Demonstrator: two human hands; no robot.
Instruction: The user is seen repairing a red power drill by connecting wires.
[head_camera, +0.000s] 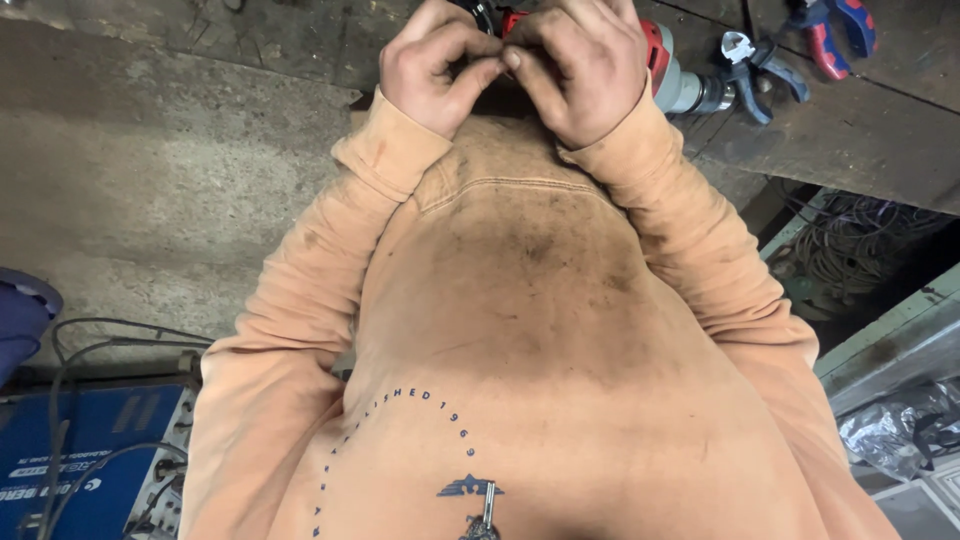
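1. Grimy fingertips of my left hand (435, 65) and right hand (580, 65) pinch together over something too small for me to make out, just in front of the red power tool (668, 68) on the bench (200, 130).
2. I judge it could slip from the pinch and be lost on the dark bench.
3. Pliers (765, 70) lie beside the tool, on the side away from my hands.

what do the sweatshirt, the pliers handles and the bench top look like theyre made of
Sweatshirt: soft knit cloth, likely cotton fleece, peach, matte, with ribbed cuffs and dark grease smudges. Pliers handles: glossy red and blue grips, probably moulded plastic or rubber. A second pair has grey-blue grips and bare metal jaws. Bench top: looks like worn, dirty wooden planks, judging by the seams, though grime leaves it unsure.
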